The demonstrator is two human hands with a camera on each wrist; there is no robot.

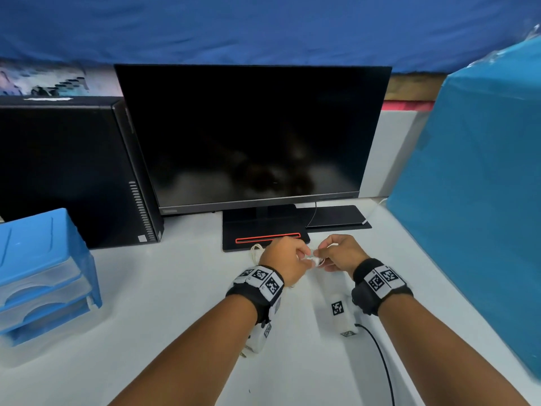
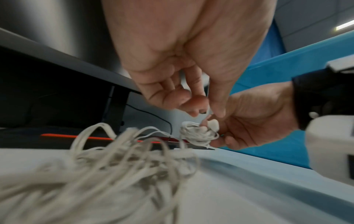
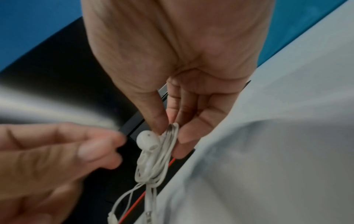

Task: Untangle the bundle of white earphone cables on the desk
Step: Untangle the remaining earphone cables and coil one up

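Note:
A small wound knot of white earphone cable [image 3: 159, 159] with an earbud [image 3: 146, 140] hangs from my right hand [image 3: 170, 130], pinched between thumb and fingers. My left hand [image 2: 208, 109] meets it from the left, its thumb and index finger closed on a thin strand. In the head view both hands, left hand [image 1: 306, 254] and right hand [image 1: 320, 254], touch just above the white desk [image 1: 161, 303], in front of the monitor stand. A larger loose tangle of cables [image 2: 118, 163] lies on the desk under my left wrist; only one loop [image 1: 256, 250] of it shows from the head view.
A dark monitor [image 1: 251, 136] stands straight ahead, its black base with a red stripe [image 1: 268, 238] just beyond my hands. A black computer tower [image 1: 67, 171] and blue drawer unit [image 1: 44, 273] are left. A teal box [image 1: 474, 200] walls the right. A black cable [image 1: 380, 361] runs near my right forearm.

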